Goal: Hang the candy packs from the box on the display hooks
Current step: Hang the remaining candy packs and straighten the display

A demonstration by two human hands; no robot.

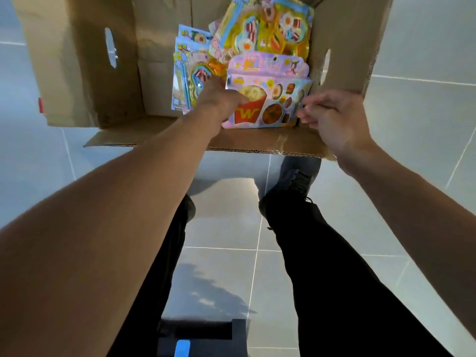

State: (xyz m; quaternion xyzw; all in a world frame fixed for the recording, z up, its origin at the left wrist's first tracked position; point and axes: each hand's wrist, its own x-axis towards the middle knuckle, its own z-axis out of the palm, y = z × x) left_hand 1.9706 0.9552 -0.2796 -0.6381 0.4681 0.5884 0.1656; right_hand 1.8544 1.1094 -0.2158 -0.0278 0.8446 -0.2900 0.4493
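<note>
fingers of my left hand (pixel 221 97) are curled round the front pack (pixel 268 104) in the box (pixel 85 73), right hand (pixel 332 119) loosely curled holding nothing, so i'd lift just that pack straight up.

This looks like a shop, seen from above by someone standing over stock on the floor. An open cardboard shipping box (pixel 108 73) with cut-out carry handles sits on large pale grey glossy floor tiles (pixel 425 60) with thin white grout lines. Inside the box are many identical-style candy packs (pixel 268 99), brightly printed with cartoon food, each topped by a header card with a punched hanging hole, the kind made for retail hooks. No shelving is in view.
</note>
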